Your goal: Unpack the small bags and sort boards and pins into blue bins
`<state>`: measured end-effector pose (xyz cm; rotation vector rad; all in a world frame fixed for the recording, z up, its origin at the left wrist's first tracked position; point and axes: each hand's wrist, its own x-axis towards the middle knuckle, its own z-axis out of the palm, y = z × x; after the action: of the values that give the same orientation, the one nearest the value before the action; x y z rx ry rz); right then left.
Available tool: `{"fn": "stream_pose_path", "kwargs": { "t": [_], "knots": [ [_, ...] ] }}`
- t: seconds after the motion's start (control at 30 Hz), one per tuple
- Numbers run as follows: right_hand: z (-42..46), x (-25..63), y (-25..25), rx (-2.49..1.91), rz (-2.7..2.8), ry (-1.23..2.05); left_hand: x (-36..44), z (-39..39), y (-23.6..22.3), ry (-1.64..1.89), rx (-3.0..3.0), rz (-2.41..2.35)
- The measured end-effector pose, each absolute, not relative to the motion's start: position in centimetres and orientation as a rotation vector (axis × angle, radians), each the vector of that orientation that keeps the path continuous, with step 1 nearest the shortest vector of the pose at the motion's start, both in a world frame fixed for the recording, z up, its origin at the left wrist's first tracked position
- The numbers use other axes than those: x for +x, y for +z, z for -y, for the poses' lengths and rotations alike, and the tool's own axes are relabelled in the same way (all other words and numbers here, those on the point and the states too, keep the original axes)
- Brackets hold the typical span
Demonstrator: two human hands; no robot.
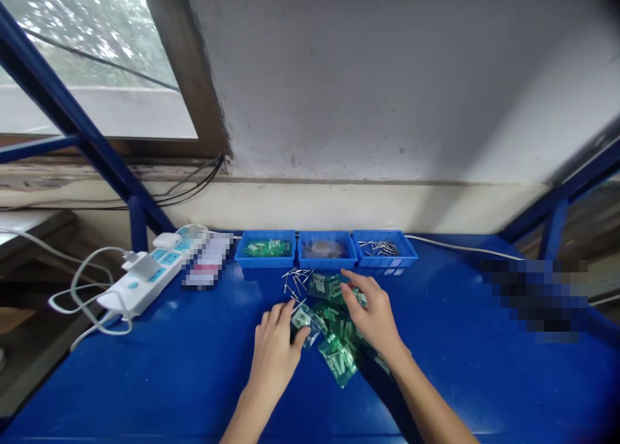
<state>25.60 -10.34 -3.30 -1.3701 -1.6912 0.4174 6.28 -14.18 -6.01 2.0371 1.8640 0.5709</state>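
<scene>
My left hand (275, 344) rests on the blue table, thumb and index finger apart. Its fingertips are at the edge of a small clear packet (310, 328) and beside a rivet-like metal pin (299, 306). More loose metal pins (296, 277) lie just beyond it. My right hand (372, 308) is over a pile of small green packets (339, 360), thumb and index finger spread, with nothing visible between them. Whitish strip-like pieces show inside the packets. Part of the pile is hidden under my right hand.
Three blue bins stand along the back: one with green packets (265, 261), a middle one (327, 263) with clear bags, and one with metal pins (387, 261). A white power strip (150, 279) with cables and a blurred phone-like object (209, 263) lie left. A blurred dark object (537, 295) is right.
</scene>
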Motion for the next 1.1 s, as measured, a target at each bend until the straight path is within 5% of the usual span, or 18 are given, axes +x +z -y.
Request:
{"fn": "stream_pose_path", "kwargs": {
  "t": [0.37,0.53,0.8,1.1],
  "knots": [
    [12.6,22.8,-4.0,-1.310,1.706,0.888,5.6,13.2,-6.2,0.985,1.855,-1.642],
    [10.7,21.4,0.1,-1.071,1.387,1.269,5.9,11.1,-1.7,1.286,2.038,-1.307],
    [6.4,20.4,5.7,-0.918,1.124,0.945,6.0,6.2,5.2,1.471,2.306,-1.256],
    [5.2,20.2,6.8,-0.841,1.449,0.385,5.9,4.0,6.9,1.345,1.458,-0.876]
  ]
}}
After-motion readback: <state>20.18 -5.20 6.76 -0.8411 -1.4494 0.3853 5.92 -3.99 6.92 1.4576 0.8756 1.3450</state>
